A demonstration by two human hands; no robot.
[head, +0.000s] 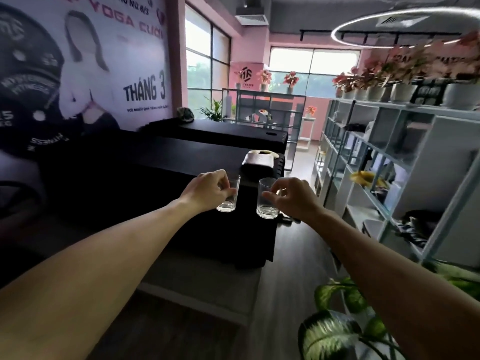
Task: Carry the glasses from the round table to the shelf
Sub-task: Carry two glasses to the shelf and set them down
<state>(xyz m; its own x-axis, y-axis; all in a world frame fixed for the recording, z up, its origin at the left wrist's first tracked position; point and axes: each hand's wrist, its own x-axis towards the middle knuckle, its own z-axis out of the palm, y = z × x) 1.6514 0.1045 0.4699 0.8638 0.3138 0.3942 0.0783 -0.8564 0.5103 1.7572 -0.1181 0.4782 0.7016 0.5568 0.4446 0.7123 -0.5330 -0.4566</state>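
Note:
Both arms stretch out ahead of me, each hand carrying a clear empty tumbler in the air. My left hand (210, 189) grips the left glass (230, 197) from its left side, fingers curled round it. My right hand (292, 197) grips the right glass (266, 201) from its right side in the same way. The two glasses hang upright, side by side and a little apart. The white open shelf (405, 141) runs along the right wall, some way beyond my right hand. No round table is in view.
Two black-draped massage beds (181, 157) stand to the left and ahead, one with a folded white towel (258, 159). A wooden floor aisle (298, 245) runs between beds and shelf. A leafy plant (335, 326) sits low at right. Flower pots (374, 92) line the shelf top.

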